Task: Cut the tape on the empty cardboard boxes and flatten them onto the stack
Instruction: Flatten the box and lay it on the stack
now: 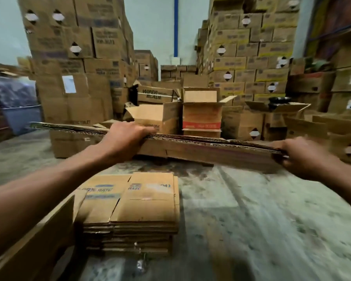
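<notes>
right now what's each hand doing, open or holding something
Left hand: grips the upper edge of the flattened cardboard box.
Right hand: grips the right end of the same flattened cardboard box.

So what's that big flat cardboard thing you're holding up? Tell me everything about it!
It's a flattened cardboard box, brown and corrugated, with the wavy layers showing along its top edge. It's held roughly level, seen nearly edge-on, in the air above the grey floor, beyond the stack of flattened boxes. The left hand grips its top edge near the middle, and the right hand holds its right end. Faint printing runs along its side, too blurry to read.
</notes>
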Demonstrator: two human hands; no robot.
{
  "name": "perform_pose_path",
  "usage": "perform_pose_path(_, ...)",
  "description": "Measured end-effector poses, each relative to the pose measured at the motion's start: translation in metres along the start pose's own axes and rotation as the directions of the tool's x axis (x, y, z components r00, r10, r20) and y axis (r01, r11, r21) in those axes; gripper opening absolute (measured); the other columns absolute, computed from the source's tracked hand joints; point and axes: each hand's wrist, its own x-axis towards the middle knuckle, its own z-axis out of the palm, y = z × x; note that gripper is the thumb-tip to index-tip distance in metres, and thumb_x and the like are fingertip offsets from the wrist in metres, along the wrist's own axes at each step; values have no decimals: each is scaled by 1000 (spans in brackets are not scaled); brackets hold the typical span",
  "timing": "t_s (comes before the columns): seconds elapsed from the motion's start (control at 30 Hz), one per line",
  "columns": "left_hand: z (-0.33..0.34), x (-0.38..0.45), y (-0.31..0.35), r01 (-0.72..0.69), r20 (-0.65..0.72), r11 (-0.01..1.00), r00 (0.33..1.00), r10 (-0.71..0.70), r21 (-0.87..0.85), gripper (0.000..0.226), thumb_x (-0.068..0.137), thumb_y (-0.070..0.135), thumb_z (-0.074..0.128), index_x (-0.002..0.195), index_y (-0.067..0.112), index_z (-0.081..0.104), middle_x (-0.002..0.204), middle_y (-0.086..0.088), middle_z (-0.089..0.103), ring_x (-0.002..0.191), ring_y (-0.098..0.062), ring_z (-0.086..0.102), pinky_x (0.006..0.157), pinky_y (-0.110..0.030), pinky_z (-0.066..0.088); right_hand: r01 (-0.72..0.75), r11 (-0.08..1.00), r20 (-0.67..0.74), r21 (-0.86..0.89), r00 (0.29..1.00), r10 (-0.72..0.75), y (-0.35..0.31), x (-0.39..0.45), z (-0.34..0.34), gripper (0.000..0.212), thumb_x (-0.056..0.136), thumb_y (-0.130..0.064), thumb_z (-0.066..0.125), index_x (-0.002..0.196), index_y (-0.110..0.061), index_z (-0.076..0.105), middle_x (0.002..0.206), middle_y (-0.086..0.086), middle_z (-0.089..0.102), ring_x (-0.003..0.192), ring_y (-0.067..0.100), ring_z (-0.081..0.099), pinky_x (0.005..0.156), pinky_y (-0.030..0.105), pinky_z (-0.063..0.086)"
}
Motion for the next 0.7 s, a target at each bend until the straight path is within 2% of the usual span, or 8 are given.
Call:
perform_pose_path(0.07,30,-6,-34,3,-24,1000,1000,-2,22,36,87,14,60,121,24,60,112,-8,70,90,-31,69,63,-43,57,43,999,-138,2,990,-42,-34,26,39,38,89,-10,54,121,-30,60,92,8,68,78,29,61,59,31,44)
perform_pose_path(0.13,60,-9,-65,59,-27,998,998,-59,26,33,83,8,63,116,14,64,106,-13,71,86,-35,67,63,-43,54,74,997,-252,10,965,-69,-68,53,79,43,88,-4,55,127,-22,58,105,15,70,88,34,64,63,35,44)
perform_pose_path(0.23,116,-6,-111,119,27,992,992,-120,40,31,85,9,57,116,13,60,110,-12,68,96,-33,62,75,-45,53,95,995,-316,-4,944,-92,-120,108,142,39,83,4,55,118,-13,62,97,17,70,78,37,64,64,39,49)
perform_pose_path(0.37,206,-8,-156,130,197,988,970,-143,79,44,88,5,50,130,16,47,118,-10,61,108,-28,55,86,-40,48,112,994,-317,-17,942,-112,-190,172,221,32,83,3,54,110,-13,62,87,14,68,75,35,62,65,40,49)
perform_pose_path(0.43,252,-16,-170,135,278,986,947,-159,102,43,88,7,49,129,17,45,118,-10,60,108,-29,54,86,-39,44,124,992,-274,-34,953,-129,-226,195,262,29,86,0,53,108,-16,61,89,12,67,79,33,62,68,40,47)
perform_pose_path(0.53,310,-32,-179,182,374,979,904,-204,95,36,92,12,47,128,15,45,121,-12,59,112,-31,54,89,-41,44,112,992,-141,-52,983,-118,-271,216,313,29,90,-8,51,116,-20,56,102,8,67,94,30,61,78,40,44)
perform_pose_path(0.7,385,-60,-180,319,595,942,738,-318,108,38,91,9,49,129,12,46,124,-14,58,116,-34,53,91,-45,45,91,988,133,-125,988,-75,-308,217,371,29,96,-12,42,121,-22,50,115,6,63,108,27,59,89,44,47)
